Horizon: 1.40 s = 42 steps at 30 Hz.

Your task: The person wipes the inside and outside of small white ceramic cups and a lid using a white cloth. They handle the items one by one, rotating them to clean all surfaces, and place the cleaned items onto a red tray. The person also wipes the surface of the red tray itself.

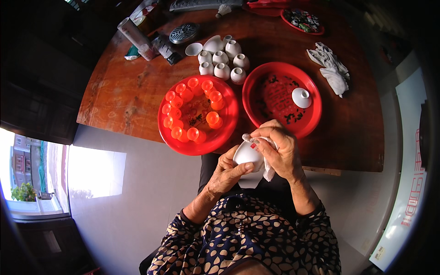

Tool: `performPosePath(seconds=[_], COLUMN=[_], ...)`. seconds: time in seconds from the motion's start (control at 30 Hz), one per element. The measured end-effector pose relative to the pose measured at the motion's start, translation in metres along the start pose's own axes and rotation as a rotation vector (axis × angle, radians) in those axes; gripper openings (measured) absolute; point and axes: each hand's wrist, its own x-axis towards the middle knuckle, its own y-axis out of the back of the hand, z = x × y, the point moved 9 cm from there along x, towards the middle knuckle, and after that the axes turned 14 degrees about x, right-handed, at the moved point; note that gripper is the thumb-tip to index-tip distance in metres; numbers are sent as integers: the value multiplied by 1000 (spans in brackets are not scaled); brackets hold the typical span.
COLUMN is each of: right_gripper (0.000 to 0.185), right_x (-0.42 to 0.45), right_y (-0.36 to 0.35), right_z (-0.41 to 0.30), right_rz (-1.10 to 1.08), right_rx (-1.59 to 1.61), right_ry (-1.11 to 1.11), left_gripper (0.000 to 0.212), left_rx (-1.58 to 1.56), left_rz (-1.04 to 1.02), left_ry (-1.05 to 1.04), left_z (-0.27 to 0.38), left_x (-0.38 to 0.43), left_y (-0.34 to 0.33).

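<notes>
A white cup or small bowl (246, 154) with a red mark on its side is tilted in my left hand (228, 171), thumb along the rim. My right hand (280, 147) presses a white cloth (269, 170) against it. Both hands are just off the table's near edge, in front of the right red basin (317, 113). Inside that basin lies an upturned white lidded-bowl cover or small bowl (301, 97). To the left, a red plastic tray (165, 139) holds a ring of small orange-red stemmed cups (193, 134).
Several upturned white cups (222, 70) stand behind the basins, beside a small white dish (194, 49). A crumpled cloth (331, 68) lies at right. Farther back are an oval metal rack or tin (184, 33), a cylinder (134, 34), a shuttlecock (223, 11) and a red-rimmed plate of small items (302, 22).
</notes>
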Motion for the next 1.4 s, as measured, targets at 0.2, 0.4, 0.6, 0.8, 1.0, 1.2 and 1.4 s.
performPosePath(seconds=[0.2,0.4,0.6,0.8,1.0,1.2,1.4], right_gripper=[17,18,36,23,16,29,12], right_x=[-5,-1,-16,-11,-5,-13,-7], right_y=[11,-1,-26,0,14,-32,-4], right_z=[30,-13,-52,-22,1,-53,0], right_rz=[91,24,-64,60,133,-90,22], right_rx=[159,-82,-323,-124,-36,-280,165], right_ry=[-209,38,303,99,-44,214,-136], left_gripper=[41,43,42,46,48,46,35], left_rx=[-58,-71,-136,-33,-55,-22,84], left_rz=[16,70,50,87,102,83,124], left_ry=[-22,-65,-143,-105,-146,-179,-88], left_z=[3,12,18,19,22,25,19], left_x=[-1,1,4,-1,-2,0,-4], left_y=[1,4,4,5,7,8,8])
